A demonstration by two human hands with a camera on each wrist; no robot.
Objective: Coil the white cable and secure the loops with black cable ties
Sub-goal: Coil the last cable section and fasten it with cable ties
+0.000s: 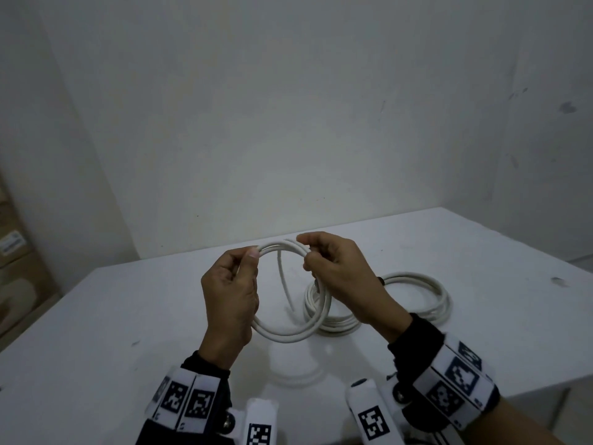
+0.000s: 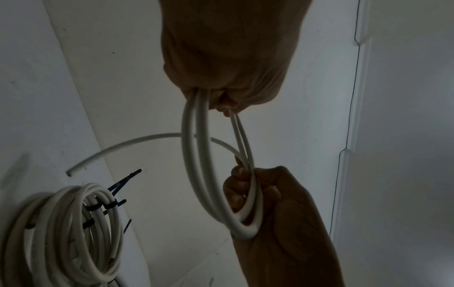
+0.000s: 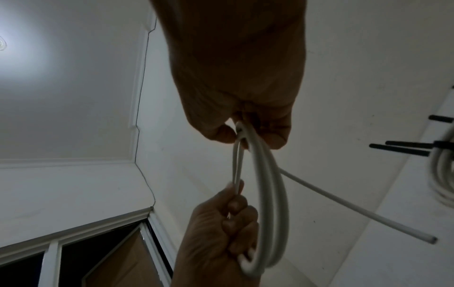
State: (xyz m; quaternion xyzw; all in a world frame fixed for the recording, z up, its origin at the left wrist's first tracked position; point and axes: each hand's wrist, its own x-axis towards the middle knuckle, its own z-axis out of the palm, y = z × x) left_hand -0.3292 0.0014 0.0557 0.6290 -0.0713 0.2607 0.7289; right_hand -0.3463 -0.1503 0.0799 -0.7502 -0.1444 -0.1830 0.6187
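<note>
**Small coil held between two hands, loose end still free**

The white cable (image 1: 290, 334) is wound into a small coil of a few loops, held up off the table (image 1: 128, 316) between both hands. The left hand (image 1: 229, 293) has its fingers curled round the loops on its side of the ring, thumb pressed on the top strands. The right hand (image 1: 340, 271) pinches the opposite side, fingers curled round the bundle there. Both grips are closed on the cable, facing each other across the ring, so the coil stands roughly upright with its opening toward the person.

From the right hand's grip a loose end (image 2: 117, 149) curves away and down through the middle of the ring, its cut tip hanging free toward the table. That tail starts at the right-hand grip, so the right hand looks better placed to feed it round while the left holds the loops steady.

No tie is on this coil yet. Beyond and below the right hand, a second, larger bundle of cable (image 1: 414, 303) lies flat on the table, already bound with black cable ties (image 2: 108, 204) whose tails stick out. I cannot see any spare ties.
</note>
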